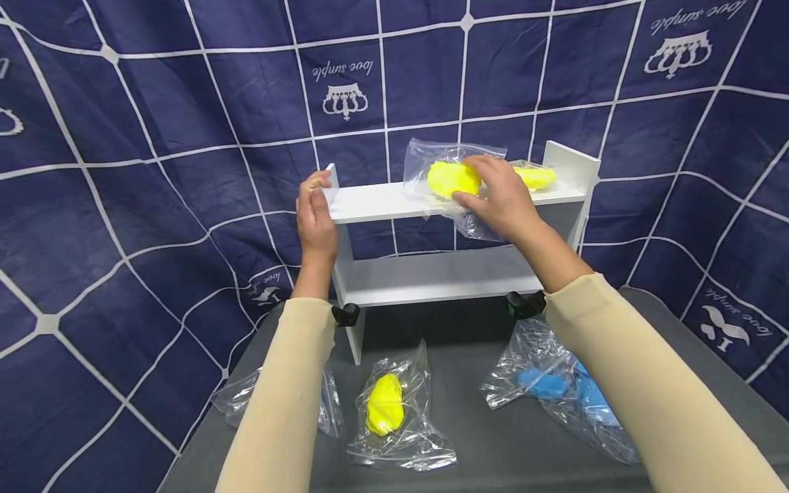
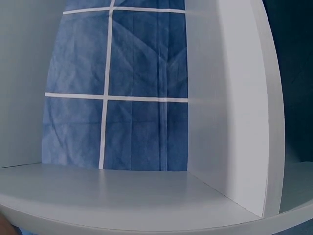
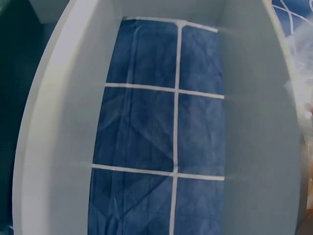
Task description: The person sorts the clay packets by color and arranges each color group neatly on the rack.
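Though clear, a bag point(image 1: 439, 155) with lumpy yellow filling point(image 1: 450, 181) firmly in right hand point(image 1: 504, 197), left hand point(image 1: 317, 220) around white shelf point(image 1: 377, 200).

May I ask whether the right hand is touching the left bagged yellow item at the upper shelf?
Touching: the head view shows the right hand gripping the left bagged yellow item between thumb and fingers.

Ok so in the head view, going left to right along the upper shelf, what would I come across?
Left hand, bagged yellow item, right hand gripping it, second yellow item, white right end panel.
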{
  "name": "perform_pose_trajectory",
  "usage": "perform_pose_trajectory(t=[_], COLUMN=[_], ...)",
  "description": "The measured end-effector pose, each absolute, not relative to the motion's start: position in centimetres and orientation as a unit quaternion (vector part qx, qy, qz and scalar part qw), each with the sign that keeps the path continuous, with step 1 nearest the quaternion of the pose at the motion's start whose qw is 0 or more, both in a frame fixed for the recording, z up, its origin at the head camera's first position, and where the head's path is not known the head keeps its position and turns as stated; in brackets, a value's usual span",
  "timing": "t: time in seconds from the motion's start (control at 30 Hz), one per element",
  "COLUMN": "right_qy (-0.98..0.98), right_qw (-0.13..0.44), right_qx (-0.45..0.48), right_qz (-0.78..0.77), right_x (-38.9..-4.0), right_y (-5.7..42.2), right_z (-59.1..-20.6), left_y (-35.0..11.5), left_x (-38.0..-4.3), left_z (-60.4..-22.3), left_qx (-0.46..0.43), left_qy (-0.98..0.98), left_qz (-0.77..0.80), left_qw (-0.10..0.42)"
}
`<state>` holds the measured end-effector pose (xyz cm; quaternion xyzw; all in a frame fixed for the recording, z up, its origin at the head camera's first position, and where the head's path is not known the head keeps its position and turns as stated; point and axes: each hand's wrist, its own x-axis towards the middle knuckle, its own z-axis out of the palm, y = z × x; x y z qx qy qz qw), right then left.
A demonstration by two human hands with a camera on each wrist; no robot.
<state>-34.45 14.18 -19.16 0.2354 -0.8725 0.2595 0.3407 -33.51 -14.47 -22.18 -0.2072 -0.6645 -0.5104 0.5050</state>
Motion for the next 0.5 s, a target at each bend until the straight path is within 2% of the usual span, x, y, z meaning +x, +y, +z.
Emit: perform_pose_trajectory(t=[0.17,0.33,0.5], right_qy=[-0.891,-0.884,-0.879], right_qw=[0.316,0.321,0.317], right_qx=[0.222,0.224,0.223], right_qz=[0.239,0.254,0.276], right_x=[-34.5,-34.2,-33.8], right_y=[14.1,14.2,14.5], right_z=[-19.1,-19.0,-19.3], left_y=[-14.8,-15.7,-16.1], left_x=[-34.7,-37.0,-37.6], left_z=[-22.5,-23.3,-23.8], left_qx=[-0.203,-0.197,-0.197], left_qy=[-0.663,-0.667,-0.669], left_qz=[-0.509,-0.502,-0.503], left_qw=[0.509,0.514,0.511])
